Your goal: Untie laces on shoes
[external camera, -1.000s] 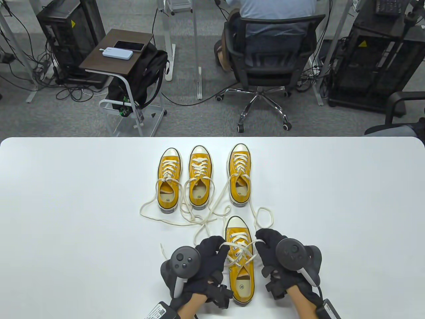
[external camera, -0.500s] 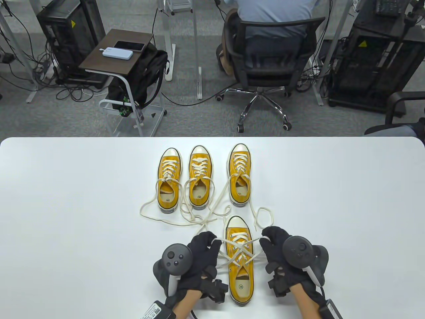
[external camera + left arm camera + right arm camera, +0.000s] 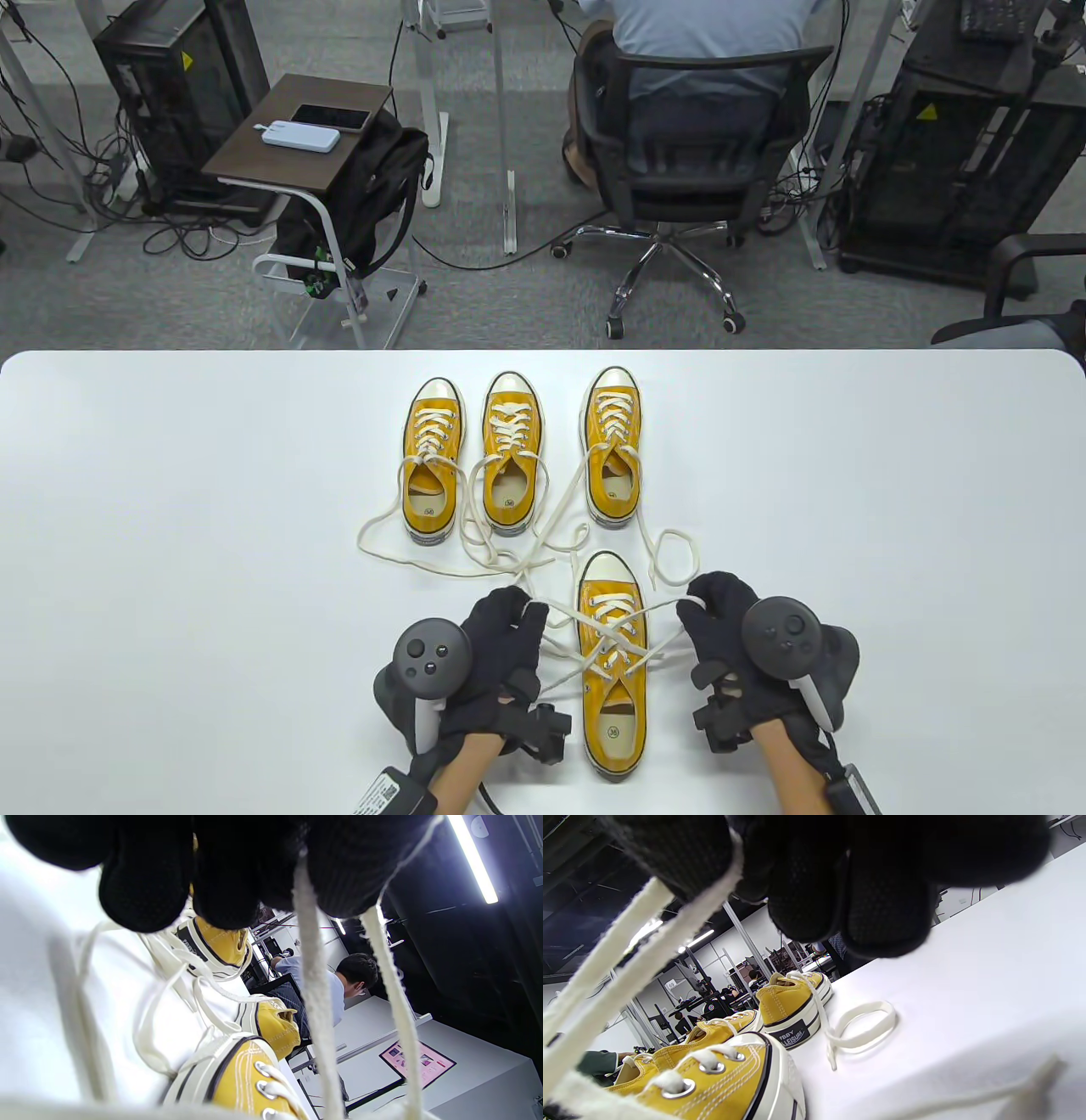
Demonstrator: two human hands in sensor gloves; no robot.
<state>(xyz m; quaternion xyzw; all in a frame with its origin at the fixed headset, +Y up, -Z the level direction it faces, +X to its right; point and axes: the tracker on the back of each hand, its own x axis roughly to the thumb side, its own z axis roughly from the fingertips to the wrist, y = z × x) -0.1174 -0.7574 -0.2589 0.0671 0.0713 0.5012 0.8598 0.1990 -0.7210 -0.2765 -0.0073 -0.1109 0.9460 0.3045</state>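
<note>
A yellow canvas shoe [image 3: 612, 671] with cream laces lies at the table's front, toe pointing away, between my hands. My left hand [image 3: 501, 632] pinches a doubled strand of its lace [image 3: 560, 609] left of the shoe; the strand hangs from the gloved fingers [image 3: 339, 870] in the left wrist view. My right hand [image 3: 721, 615] pinches the other strand [image 3: 670, 620] right of the shoe; it shows in the right wrist view [image 3: 632, 942]. Both strands are stretched sideways and cross over the shoe's tongue.
Three more yellow shoes [image 3: 433, 458] [image 3: 510, 454] [image 3: 611, 446] stand in a row at mid-table, their loose laces [image 3: 475, 552] trailing toward the front. One lace loop [image 3: 674, 556] lies just beyond my right hand. The white table [image 3: 170, 552] extends to both sides.
Both hands have moved outward, the left to the left and the right to the right, drawing the front shoe's lace strands out longer and flatter across the shoe.
</note>
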